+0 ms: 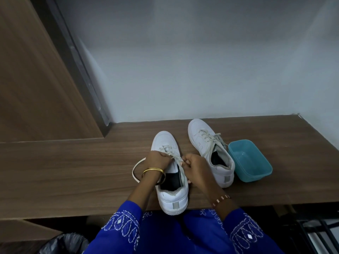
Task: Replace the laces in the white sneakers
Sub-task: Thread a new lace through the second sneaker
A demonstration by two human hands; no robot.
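At the near edge of the brown table (73, 162) stands a white sneaker (171, 197), toe pointing away, and both hands sit over its middle: the left hand (158, 161) and the right hand (194, 166) each pinch its pale lace (175, 158) with curled fingers. A loop of lace (134, 171) lies on the table to the left. The other sneaker (212, 153), laced up, stands to the right, just beside a blue tub (260, 165).
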